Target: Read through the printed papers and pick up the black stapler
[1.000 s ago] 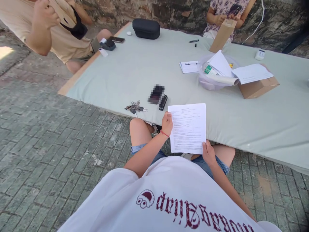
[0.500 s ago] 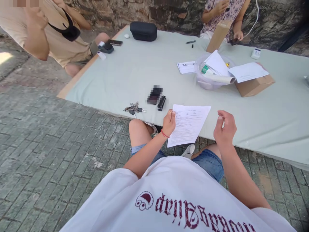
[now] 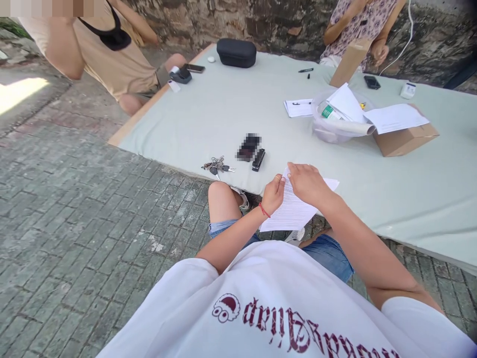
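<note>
My left hand [image 3: 274, 195], the one with the thin red wristband, has its thumb and fingers closed on the left edge of the white, flat, printed paper [image 3: 292, 214], near its upper corner. My right hand [image 3: 307, 184] reaches across the top of the page, fingers together and tips at that same corner; whether they pinch it or only rest there, I cannot tell. The paper hangs tilted over my lap, just off the edge of the table under its pale green cloth [image 3: 372, 189], and I cannot tell how many sheets it holds. I judge the step in hand to be working at the upper left corner; the next move would call for a firm left grip and light right fingertips, so the page does not crease. The small black stapler [image 3: 258, 160] and the bunched metal keys [image 3: 218, 166] lie near, untouched.
</note>
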The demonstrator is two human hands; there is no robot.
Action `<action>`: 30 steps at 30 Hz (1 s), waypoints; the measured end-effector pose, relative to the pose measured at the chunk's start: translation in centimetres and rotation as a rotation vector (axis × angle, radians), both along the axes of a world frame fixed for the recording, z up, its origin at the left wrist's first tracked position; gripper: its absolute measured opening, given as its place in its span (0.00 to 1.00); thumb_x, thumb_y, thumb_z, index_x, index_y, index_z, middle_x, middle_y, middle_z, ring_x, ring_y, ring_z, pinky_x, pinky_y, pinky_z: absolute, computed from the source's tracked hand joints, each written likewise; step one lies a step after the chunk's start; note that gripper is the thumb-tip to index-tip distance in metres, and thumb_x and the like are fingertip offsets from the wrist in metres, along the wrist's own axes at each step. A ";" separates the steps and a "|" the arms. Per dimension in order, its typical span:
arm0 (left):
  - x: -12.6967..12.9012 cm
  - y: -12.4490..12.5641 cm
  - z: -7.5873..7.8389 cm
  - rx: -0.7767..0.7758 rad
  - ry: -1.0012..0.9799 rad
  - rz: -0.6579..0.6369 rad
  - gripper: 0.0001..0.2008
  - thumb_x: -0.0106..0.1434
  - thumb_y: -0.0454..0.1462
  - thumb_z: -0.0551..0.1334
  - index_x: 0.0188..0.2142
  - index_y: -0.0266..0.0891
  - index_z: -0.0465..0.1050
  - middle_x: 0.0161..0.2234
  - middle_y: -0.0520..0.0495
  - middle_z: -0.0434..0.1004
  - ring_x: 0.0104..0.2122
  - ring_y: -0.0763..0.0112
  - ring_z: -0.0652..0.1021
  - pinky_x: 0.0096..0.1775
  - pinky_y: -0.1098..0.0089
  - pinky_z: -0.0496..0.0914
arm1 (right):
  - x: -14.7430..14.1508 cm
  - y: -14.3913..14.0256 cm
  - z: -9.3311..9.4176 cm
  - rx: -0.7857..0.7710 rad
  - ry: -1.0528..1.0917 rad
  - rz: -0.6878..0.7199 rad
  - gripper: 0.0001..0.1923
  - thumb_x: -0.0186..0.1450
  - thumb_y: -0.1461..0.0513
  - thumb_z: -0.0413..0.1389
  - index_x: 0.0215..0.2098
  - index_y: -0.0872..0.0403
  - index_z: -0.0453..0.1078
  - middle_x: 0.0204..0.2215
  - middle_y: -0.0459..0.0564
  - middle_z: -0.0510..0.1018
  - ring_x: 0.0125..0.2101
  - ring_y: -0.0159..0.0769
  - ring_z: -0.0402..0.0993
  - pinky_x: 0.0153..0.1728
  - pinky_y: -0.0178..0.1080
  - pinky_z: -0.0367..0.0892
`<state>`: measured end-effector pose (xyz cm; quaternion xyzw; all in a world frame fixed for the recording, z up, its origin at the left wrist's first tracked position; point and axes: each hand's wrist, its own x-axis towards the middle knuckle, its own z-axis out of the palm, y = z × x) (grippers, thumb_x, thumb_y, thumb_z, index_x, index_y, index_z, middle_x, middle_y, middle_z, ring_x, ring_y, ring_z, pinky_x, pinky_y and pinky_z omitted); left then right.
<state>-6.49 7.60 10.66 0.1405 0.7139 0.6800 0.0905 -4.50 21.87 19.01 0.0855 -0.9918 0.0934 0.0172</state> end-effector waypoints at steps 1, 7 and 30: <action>0.0 0.0 -0.1 -0.038 0.020 -0.015 0.22 0.72 0.56 0.55 0.33 0.42 0.63 0.24 0.52 0.63 0.25 0.69 0.66 0.34 0.66 0.59 | 0.1 -0.3 0.1 0.013 -0.010 -0.005 0.26 0.77 0.60 0.37 0.66 0.64 0.61 0.57 0.65 0.73 0.60 0.50 0.65 0.65 0.56 0.55; 0.1 -0.2 -0.5 -0.197 0.079 -0.069 0.21 0.75 0.54 0.48 0.34 0.42 0.62 0.24 0.52 0.64 0.26 0.68 0.68 0.34 0.66 0.61 | 0.3 -0.2 1.3 0.105 -0.220 -0.017 0.27 0.75 0.64 0.38 0.68 0.64 0.58 0.55 0.64 0.74 0.54 0.50 0.71 0.61 0.53 0.59; -2.3 -1.7 -1.7 0.312 -0.372 0.092 0.14 0.69 0.45 0.62 0.33 0.39 0.65 0.32 0.50 0.70 0.35 0.70 0.72 0.43 0.69 0.68 | 7.9 8.3 -9.6 -1.264 -0.186 -0.460 0.38 0.67 0.32 0.43 0.56 0.49 0.69 0.50 0.53 0.77 0.48 0.40 0.75 0.49 0.43 0.74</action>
